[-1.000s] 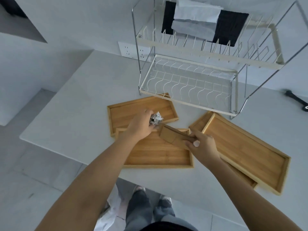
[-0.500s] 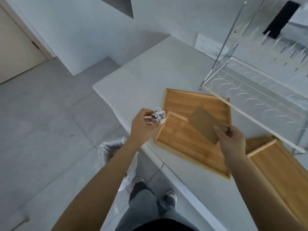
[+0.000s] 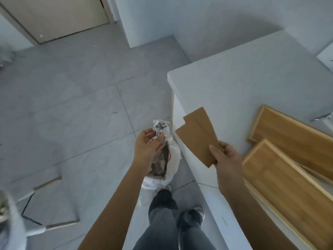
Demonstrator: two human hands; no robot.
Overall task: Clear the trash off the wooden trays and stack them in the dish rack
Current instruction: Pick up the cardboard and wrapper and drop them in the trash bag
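My left hand point(image 3: 148, 146) holds a crumpled ball of printed paper point(image 3: 161, 129) out past the counter's corner, above a white plastic trash bag point(image 3: 166, 170) that stands open on the floor. My right hand point(image 3: 225, 156) pinches a flat piece of brown cardboard point(image 3: 196, 139) by its near corner, over the counter's edge. Wooden trays point(image 3: 292, 181) lie overlapping on the white counter point(image 3: 243, 78) at the right, one point(image 3: 295, 134) farther back. The dish rack is out of view.
Grey tiled floor fills the left. A white object with scraps point(image 3: 7, 213) sits at the lower left edge. A door point(image 3: 59, 15) is at the far top left. My legs and shoes point(image 3: 180, 219) stand beside the counter.
My view has swung left and down from the counter to the floor. Both hands have carried the paper ball and cardboard off the trays, toward the trash bag.
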